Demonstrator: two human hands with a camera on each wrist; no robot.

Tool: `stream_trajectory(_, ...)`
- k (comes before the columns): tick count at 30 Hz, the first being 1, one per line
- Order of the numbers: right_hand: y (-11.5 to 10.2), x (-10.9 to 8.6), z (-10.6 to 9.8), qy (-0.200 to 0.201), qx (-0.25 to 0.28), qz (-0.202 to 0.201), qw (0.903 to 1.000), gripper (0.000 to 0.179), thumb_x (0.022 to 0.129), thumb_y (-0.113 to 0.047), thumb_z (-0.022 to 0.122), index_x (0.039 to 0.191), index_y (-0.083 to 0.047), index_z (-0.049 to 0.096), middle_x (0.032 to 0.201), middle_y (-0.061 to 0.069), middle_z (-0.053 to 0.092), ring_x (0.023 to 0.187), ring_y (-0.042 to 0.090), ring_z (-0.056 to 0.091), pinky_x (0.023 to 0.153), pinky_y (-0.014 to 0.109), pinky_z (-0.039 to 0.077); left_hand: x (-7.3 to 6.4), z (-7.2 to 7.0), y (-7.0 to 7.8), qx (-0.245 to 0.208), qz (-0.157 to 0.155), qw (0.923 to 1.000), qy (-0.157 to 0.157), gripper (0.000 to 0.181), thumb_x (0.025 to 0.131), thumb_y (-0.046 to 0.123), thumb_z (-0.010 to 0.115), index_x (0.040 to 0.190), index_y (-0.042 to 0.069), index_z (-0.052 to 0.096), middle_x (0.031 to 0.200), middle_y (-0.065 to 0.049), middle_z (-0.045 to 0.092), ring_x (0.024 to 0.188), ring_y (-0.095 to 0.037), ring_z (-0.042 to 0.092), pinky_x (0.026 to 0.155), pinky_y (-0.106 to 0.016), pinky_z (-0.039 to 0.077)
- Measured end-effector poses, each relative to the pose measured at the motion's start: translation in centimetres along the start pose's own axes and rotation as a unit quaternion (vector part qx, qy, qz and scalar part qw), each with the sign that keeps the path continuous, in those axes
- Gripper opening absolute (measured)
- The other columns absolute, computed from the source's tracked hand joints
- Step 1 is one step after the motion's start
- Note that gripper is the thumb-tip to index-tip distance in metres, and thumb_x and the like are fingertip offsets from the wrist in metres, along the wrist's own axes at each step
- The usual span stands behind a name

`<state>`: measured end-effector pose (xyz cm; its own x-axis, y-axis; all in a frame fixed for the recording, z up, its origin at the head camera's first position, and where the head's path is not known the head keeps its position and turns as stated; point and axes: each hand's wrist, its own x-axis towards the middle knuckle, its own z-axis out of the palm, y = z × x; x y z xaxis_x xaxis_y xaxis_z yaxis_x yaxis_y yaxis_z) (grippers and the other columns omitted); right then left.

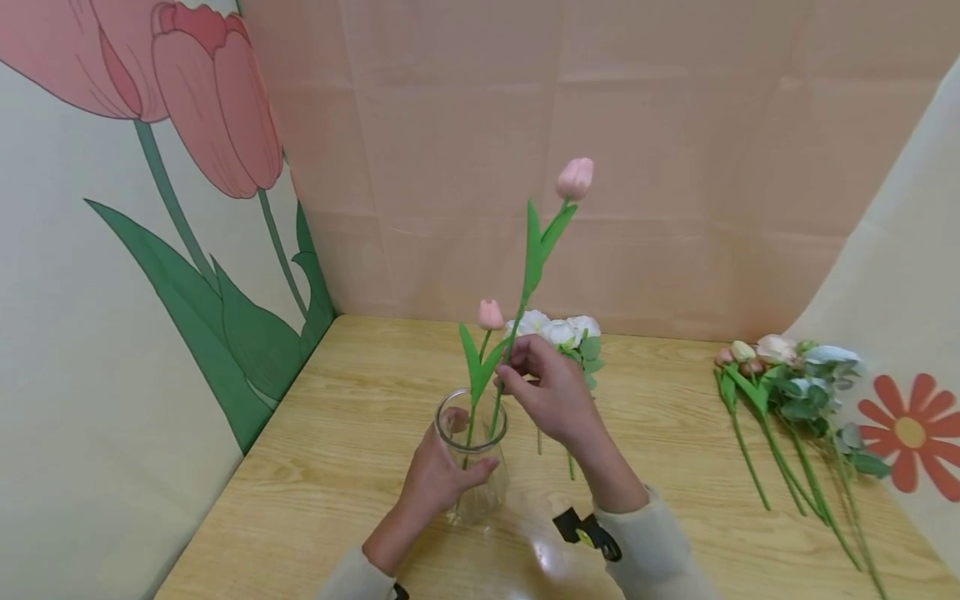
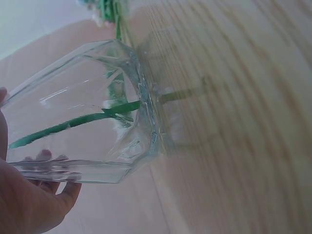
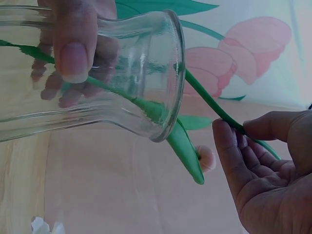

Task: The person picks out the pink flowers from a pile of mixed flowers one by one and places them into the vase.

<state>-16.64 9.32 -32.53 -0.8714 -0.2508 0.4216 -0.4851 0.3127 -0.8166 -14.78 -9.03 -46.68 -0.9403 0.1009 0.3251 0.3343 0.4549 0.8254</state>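
A clear glass vase (image 1: 480, 492) stands on the wooden table, and my left hand (image 1: 438, 471) grips it around the neck. One pink tulip (image 1: 491, 314) stands in it, its green stem (image 2: 73, 124) slanting down to the base in the left wrist view. Between thumb and fingertips, my right hand (image 1: 551, 392) pinches the stem of a taller pink tulip (image 1: 575, 179). That stem's lower end is inside the vase mouth, while its leaves and bloom rise well above the hand. In the right wrist view the pinched stem (image 3: 209, 100) crosses the glass rim (image 3: 178, 73).
White flowers (image 1: 558, 332) with green leaves lie behind my right hand. At the table's right side rests a bunch of mixed flowers (image 1: 780, 375) with long stems. A pink backdrop (image 1: 637, 167) closes the back, and a tulip-printed panel (image 1: 187, 292) stands left.
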Motion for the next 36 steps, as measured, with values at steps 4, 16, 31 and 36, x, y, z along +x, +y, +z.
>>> stream_trajectory(4, 0.1, 0.0, 0.2, -0.001, -0.014, -0.001, 0.9999, 0.014, 0.097, -0.003, 0.065, 0.109, -0.001, 0.059, 0.092, 0.015, 0.069, 0.082, 0.02, 0.071, 0.074, 0.028, 0.061, 0.0, 0.0, 0.1, -0.005, -0.001, 1.0, 0.002, 0.077, 0.076, 0.051, 0.085, 0.132, 0.013, 0.05, 0.129, -0.009, 0.06, 0.121, -0.031, 0.059, 0.097, -0.056, 0.051)
stream_trajectory(16, 0.2, -0.6, 1.2, -0.013, -0.061, 0.014, 0.9979, 0.014, 0.097, -0.01, 0.066, 0.109, -0.006, 0.062, 0.091, 0.002, 0.07, 0.085, 0.014, 0.068, 0.075, 0.028, 0.06, 0.1, -0.1, -0.1, -0.001, -0.016, 0.9999, 0.0, 0.076, 0.074, 0.053, 0.085, 0.131, 0.018, 0.05, 0.129, -0.007, 0.06, 0.121, -0.029, 0.059, 0.098, -0.055, 0.05)
stream_trajectory(31, 0.6, -1.0, 2.8, -0.024, -0.085, 0.016, 0.9959, 0.012, 0.094, -0.005, 0.067, 0.106, -0.006, 0.063, 0.091, 0.002, 0.07, 0.09, 0.019, 0.07, 0.073, 0.029, 0.061, 0.0, 0.0, -0.3, 0.002, 0.01, 0.9999, 0.001, 0.074, 0.077, 0.055, 0.082, 0.131, 0.016, 0.048, 0.13, -0.01, 0.058, 0.12, -0.031, 0.059, 0.095, -0.055, 0.051)
stream_trajectory(36, 0.7, -1.2, 3.1, -0.025, -0.092, 0.013, 0.9953, 0.013, 0.093, -0.004, 0.068, 0.105, -0.006, 0.063, 0.089, 0.0, 0.07, 0.087, 0.018, 0.07, 0.072, 0.027, 0.061, 0.0, 0.0, -0.3, 0.001, 0.004, 1.0, 0.002, 0.076, 0.076, 0.056, 0.083, 0.132, 0.017, 0.049, 0.13, -0.008, 0.058, 0.119, -0.029, 0.059, 0.096, -0.055, 0.051)
